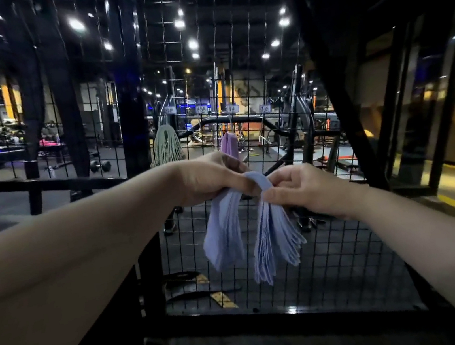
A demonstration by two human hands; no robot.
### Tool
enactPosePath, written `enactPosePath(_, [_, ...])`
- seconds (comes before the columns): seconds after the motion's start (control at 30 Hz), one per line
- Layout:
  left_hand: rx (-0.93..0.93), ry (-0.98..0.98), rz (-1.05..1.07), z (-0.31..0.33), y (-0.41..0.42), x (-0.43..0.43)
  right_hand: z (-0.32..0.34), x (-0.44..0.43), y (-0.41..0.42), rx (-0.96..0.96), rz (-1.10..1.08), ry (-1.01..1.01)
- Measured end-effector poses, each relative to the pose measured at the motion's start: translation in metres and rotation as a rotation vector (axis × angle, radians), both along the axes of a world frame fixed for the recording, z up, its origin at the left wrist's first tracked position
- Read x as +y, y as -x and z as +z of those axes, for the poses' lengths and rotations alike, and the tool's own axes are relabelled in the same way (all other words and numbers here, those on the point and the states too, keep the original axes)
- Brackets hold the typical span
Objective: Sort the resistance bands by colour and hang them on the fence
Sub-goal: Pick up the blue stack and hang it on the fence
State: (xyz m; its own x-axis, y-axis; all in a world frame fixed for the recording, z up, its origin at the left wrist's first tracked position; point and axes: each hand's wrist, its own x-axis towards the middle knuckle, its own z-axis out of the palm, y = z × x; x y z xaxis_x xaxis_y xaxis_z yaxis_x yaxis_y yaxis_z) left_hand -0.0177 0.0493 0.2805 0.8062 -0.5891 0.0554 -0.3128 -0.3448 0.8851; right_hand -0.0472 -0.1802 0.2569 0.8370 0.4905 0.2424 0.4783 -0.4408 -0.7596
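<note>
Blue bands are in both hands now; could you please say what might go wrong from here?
The blue bands fan loosely from the left hand and right hand; some may slip out.
The purple bundle hangs on the fence just behind; blue could get mixed with it.

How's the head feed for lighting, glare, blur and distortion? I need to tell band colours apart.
Head view: dim overall, and the ceiling lights bloom into glare; the left hand, right hand and blue bands are evenly lit and fairly sharp; the green bundle and purple bundle on the fence are distinguishable but soft; the wide angle bends the edges; the top-left corner is blurred.
</note>
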Motion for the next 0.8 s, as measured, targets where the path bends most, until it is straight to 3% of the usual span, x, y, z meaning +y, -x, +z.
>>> enactPosePath(0.33, [0.008,-0.019,0.022,0.024,-0.021,-0.02,0.017,-0.007,-0.026,-0.007,-0.029,-0.028])
enactPosePath(0.6, [-0.022,-0.02,0.038,0.034,-0.059,-0.03,0.037,-0.019,-0.062,0.0,0.001,0.08])
enactPosePath(0.8, [-0.028,0.038,0.062,0.044,-0.086,-0.043,0.041,-0.013,-0.086,-0.084,-0.1,0.089])
